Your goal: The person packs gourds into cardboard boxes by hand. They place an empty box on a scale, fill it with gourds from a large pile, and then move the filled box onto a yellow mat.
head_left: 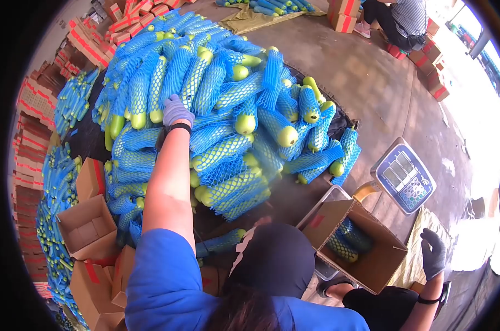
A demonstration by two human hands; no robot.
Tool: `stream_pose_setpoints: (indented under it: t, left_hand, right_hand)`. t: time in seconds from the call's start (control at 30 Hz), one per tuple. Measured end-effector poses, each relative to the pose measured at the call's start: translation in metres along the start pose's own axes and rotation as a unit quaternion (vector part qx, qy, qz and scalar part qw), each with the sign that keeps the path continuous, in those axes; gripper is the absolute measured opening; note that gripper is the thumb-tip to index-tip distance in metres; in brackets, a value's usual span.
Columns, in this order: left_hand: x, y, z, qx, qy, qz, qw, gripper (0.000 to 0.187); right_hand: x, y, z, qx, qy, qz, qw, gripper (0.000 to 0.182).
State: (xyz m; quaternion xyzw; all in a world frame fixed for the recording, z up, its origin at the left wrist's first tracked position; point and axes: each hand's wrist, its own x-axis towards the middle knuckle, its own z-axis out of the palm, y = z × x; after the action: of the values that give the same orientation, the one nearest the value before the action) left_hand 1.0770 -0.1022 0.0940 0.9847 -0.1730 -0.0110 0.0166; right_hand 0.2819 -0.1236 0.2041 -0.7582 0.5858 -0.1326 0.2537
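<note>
Right, nearest the camera is the person's own dark cap and blue sleeve, and from there both arms spread wide. The right hand (pixel 433 252), in a dark glove, hangs out past the far side of the open cardboard box (pixel 365 265); the fingers look loosely curled and apart, clamped on nothing that I can see, and it sits just beside the box without clearly touching it. That box stands tilted toward the person, flaps out, so its mouth faces the pile. A couple of netted fruits (pixel 346 240) already lie in its bottom. Just beyond it sits a blue weighing scale (pixel 403 175), within easy reach of the box, keypad turned up to be read.

Now the left arm, stretched long across the floor. The left hand (pixel 177 112), in a pale purple glove, lands on the heap of green fruits in blue foam netting (pixel 228 110), fingers bent down over one sleeve near the left-hand part of the mound. Whether it has closed on that piece or only rests there, I cannot tell; the knuckles hide the grip. The nets are there to cushion each fruit, which is why they can be stacked so loosely on the dark sheet.

To the left stand empty folded boxes (pixel 87 229), mouths up, kept close by. Farther off, red-and-white cartons (pixel 35 105) line the edge, and another person (pixel 401 19) sits at the top right among more cartons.
</note>
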Motion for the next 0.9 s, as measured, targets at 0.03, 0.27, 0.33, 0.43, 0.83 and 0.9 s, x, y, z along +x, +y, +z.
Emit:
stream_pose_setpoints:
  t: [0.03, 0.27, 0.33, 0.43, 0.83, 0.9]
  left_hand:
    - [-0.001, -0.004, -0.004, -0.004, 0.000, 0.025, 1.000, 0.094]
    - [0.061, -0.027, -0.036, -0.077, 0.134, -0.007, 0.988, 0.076]
    - [0.079, -0.021, -0.022, -0.080, 0.109, -0.012, 0.991, 0.080]
    - [0.075, -0.002, -0.034, -0.052, 0.028, -0.049, 0.997, 0.089]
    - [0.082, -0.047, -0.026, -0.562, -0.171, 0.145, 0.796, 0.088]
    - [0.051, -0.055, -0.038, -0.602, -0.211, 0.218, 0.739, 0.080]
  right_hand:
    - [0.000, -0.002, -0.001, 0.001, -0.001, -0.008, 1.000, 0.030]
    - [-0.002, 0.028, -0.007, 0.003, -0.015, -0.016, 1.000, 0.028]
    - [-0.001, 0.043, -0.008, 0.032, 0.002, 0.012, 0.999, 0.026]
    - [-0.002, 0.054, -0.005, 0.076, 0.029, 0.039, 0.996, 0.024]
    - [0.007, -0.023, 0.000, -0.037, -0.004, -0.070, 0.997, 0.028]
    - [0.008, -0.024, -0.002, -0.043, 0.011, -0.100, 0.994, 0.029]
